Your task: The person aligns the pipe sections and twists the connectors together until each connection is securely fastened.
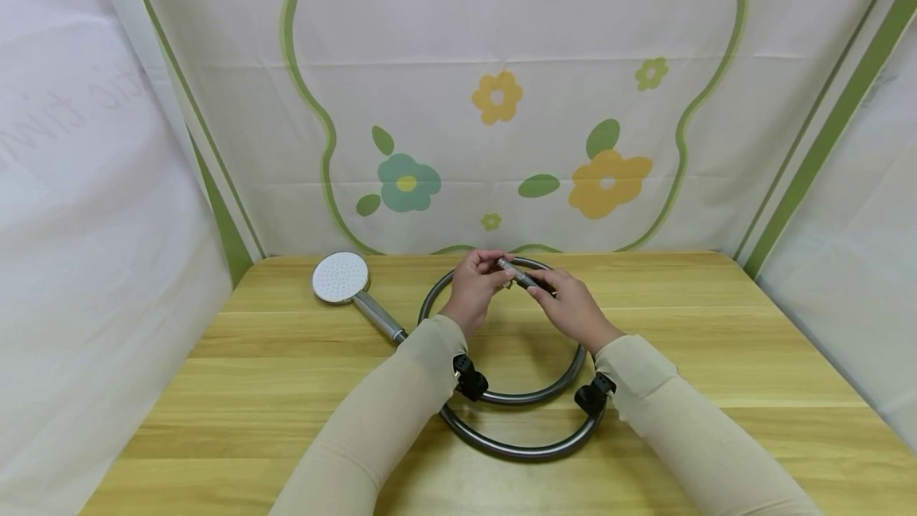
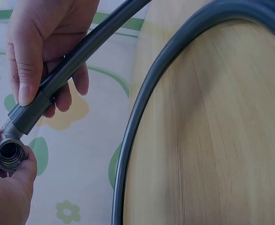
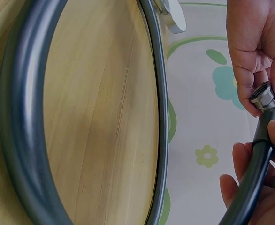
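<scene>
A dark grey shower hose point(image 1: 526, 452) lies looped on the table, its free end lifted between both hands. My right hand point(image 1: 576, 310) grips the hose's end sleeve point(image 2: 32, 112), thumb along one side and fingers beneath. At the tip, my left hand point(image 1: 473, 291) pinches a silver metal fitting point(image 2: 10, 154) between thumb and fingers. Its round opening shows inner threads in the left wrist view. The fitting meets the hose end at an angle. Left of the loops rests a shower head point(image 1: 340, 277) with a white face and grey handle point(image 1: 377, 317), joined to the hose's other end.
The wooden table point(image 1: 716, 309) backs onto a white cloth point(image 1: 444, 102) printed with flowers and leaves. White cloth walls also stand on both sides. Small black wrist cameras point(image 1: 470, 378) sit at both cuffs, above the hose loops.
</scene>
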A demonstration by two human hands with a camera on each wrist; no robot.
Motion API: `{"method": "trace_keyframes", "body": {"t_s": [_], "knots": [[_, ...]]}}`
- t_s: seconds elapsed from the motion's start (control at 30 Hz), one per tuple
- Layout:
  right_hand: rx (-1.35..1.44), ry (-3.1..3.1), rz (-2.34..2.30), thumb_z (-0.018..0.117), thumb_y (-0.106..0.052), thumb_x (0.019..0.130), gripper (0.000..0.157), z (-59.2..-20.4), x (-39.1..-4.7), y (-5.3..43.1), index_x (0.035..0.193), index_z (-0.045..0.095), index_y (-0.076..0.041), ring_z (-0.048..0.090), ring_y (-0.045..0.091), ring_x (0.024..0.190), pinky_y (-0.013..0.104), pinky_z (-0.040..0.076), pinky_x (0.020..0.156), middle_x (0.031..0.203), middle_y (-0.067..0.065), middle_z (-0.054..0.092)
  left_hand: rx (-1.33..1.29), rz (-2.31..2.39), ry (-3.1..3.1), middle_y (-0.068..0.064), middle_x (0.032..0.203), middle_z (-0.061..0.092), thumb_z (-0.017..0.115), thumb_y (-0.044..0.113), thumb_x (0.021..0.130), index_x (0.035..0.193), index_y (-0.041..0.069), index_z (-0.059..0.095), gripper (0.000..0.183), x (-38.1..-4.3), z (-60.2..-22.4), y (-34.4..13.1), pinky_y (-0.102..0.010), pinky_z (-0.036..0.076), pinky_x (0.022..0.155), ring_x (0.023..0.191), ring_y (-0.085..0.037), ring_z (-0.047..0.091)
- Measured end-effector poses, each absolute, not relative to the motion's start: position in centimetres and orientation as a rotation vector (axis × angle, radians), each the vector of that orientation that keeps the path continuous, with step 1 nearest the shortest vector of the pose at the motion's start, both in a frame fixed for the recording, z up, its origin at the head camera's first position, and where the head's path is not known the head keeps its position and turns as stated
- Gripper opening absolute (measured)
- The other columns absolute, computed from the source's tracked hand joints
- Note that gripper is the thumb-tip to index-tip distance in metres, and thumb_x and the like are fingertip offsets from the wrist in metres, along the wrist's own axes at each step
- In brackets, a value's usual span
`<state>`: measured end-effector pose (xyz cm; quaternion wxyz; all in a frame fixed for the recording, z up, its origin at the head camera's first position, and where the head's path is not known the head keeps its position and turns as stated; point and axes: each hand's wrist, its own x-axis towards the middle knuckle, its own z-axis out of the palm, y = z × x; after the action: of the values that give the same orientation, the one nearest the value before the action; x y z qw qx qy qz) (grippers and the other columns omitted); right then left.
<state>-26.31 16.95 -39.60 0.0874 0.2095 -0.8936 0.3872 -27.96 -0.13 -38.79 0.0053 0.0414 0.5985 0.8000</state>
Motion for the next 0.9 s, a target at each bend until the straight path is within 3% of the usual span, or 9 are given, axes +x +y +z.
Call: {"method": "trace_keyframes", "body": {"t_s": [0.43, 0.67, 0.9], "knots": [[0.603, -2.707, 1.234, 0.051, -0.017, 0.102, 0.037, -39.53, -26.39, 17.01, 0.133, 0.055, 0.001, 0.061, 0.031, 0.104, 0.044, 0.052, 0.082, 0.12, 0.02, 0.058, 0.133, 2.515, 1.87, -0.02, 0.125, 0.061, 0.065, -0.006, 0.088, 0.124, -0.005, 0.052, 0.038, -27.92, -38.86, -0.14, -0.029, 0.053, 0.084, 0.099, -0.015, 0.062], [0.61, -2.745, 1.261, 0.05, -0.018, 0.102, 0.036, -39.26, -26.62, 17.13, 0.133, 0.055, 0.001, 0.063, 0.03, 0.101, 0.043, 0.052, 0.079, 0.117, 0.018, 0.063, 0.125, 2.526, 1.857, -0.009, 0.116, 0.066, 0.065, -0.007, 0.088, 0.123, -0.006, 0.051, 0.038, -28.03, -38.94, -0.06, -0.03, 0.053, 0.086, 0.104, -0.016, 0.062], [0.593, -2.782, 1.285, 0.05, -0.018, 0.102, 0.038, -39.02, -26.9, 17.35, 0.134, 0.054, 0.003, 0.064, 0.031, 0.102, 0.043, 0.052, 0.079, 0.115, 0.019, 0.064, 0.138, 2.521, 1.862, -0.01, 0.117, 0.065, 0.065, -0.007, 0.088, 0.125, -0.008, 0.05, 0.04, -27.97, -38.82, -0.08, -0.029, 0.053, 0.085, 0.103, -0.016, 0.061]]}}
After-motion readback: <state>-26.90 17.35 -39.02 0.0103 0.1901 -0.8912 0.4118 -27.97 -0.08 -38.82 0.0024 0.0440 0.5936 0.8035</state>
